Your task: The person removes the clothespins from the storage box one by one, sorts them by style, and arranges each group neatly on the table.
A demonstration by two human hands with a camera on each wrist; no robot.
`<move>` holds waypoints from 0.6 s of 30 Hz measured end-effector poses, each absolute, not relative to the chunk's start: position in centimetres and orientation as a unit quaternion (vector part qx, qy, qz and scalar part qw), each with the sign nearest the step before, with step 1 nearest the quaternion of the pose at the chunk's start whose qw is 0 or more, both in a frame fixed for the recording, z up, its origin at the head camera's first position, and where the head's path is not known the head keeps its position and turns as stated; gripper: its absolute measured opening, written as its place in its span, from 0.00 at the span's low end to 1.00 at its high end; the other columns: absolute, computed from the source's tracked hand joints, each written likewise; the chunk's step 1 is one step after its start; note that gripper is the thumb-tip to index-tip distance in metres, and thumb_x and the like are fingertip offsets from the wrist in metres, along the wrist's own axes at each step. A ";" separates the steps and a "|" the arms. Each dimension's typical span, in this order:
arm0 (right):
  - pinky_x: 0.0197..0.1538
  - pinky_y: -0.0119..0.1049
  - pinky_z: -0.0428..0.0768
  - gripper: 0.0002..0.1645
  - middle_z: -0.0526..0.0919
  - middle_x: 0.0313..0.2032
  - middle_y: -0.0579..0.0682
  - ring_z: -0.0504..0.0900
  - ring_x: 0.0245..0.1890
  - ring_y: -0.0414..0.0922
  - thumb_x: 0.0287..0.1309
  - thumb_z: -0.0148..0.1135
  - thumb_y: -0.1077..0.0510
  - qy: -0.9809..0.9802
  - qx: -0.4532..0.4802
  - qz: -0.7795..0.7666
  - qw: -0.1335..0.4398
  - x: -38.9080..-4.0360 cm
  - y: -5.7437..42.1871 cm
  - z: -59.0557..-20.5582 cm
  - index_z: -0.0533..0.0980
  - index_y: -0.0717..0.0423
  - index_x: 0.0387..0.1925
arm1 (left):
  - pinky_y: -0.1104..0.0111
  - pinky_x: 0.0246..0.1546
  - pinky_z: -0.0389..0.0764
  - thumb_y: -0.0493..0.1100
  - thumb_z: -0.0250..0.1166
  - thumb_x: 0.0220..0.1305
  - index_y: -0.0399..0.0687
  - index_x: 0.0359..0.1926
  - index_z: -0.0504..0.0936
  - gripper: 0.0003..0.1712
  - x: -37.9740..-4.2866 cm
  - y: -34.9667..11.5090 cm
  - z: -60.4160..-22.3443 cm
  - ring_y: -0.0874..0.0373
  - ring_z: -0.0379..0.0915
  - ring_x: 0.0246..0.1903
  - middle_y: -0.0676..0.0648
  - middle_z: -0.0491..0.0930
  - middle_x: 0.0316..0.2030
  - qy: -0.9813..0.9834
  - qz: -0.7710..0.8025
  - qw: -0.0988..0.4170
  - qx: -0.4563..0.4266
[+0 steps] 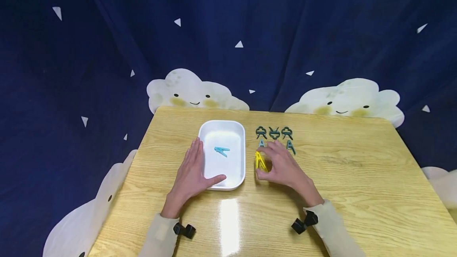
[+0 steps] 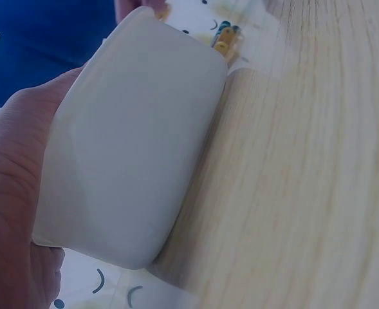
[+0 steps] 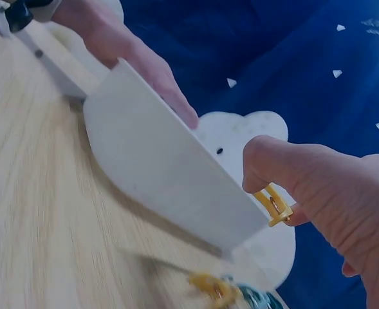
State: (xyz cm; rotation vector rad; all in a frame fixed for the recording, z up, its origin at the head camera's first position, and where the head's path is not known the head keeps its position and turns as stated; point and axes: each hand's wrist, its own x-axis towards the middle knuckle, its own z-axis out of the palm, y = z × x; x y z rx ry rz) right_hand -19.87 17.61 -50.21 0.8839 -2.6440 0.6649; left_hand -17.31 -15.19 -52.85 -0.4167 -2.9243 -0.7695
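Observation:
My right hand pinches a yellow clothespin between thumb and fingers, just right of a white tray. In the right wrist view it is above the table, near the tray's rim. My left hand lies along the tray's left side, fingers straight, with its thumb stretched over the near rim. A light blue clothespin lies inside the tray. Another yellow clothespin is on the table below my right hand.
Behind my right hand, three dark green clips form a row. Nearer stand a light blue clip, partly hidden by my fingers, and a grey-teal clothespin. A dark blue cloth with clouds hangs behind the wooden table.

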 end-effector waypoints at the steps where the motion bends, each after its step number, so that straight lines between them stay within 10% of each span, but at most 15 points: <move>1: 0.44 0.43 0.71 0.37 0.74 0.33 0.48 0.67 0.39 0.46 0.40 0.76 0.43 -0.916 0.302 0.227 0.137 -19.8 18.0 -50.3 0.84 0.59 0.52 | 0.54 0.83 0.42 0.88 0.62 0.48 0.39 0.83 0.38 0.83 -17.3 -15.2 -52.9 0.51 0.29 0.83 0.44 0.33 0.84 -0.957 -0.252 0.045 -0.137; 8: 0.69 0.63 0.70 0.36 0.85 0.46 0.59 0.80 0.49 0.59 0.40 0.77 0.45 -0.917 0.291 0.229 0.148 -19.7 20.4 -51.0 0.83 0.62 0.51 | 0.54 0.83 0.43 0.89 0.61 0.48 0.39 0.84 0.38 0.83 -17.3 -15.3 -52.9 0.51 0.29 0.83 0.43 0.33 0.84 -0.958 -0.248 0.046 -0.135; 18: 0.47 0.46 0.74 0.35 0.80 0.33 0.51 0.71 0.37 0.47 0.40 0.77 0.46 -0.924 0.282 0.219 0.140 -20.0 22.2 -52.1 0.84 0.63 0.49 | 0.53 0.82 0.43 0.89 0.60 0.48 0.38 0.83 0.39 0.82 -17.4 -15.2 -52.9 0.51 0.29 0.83 0.41 0.37 0.84 -0.957 -0.250 0.050 -0.138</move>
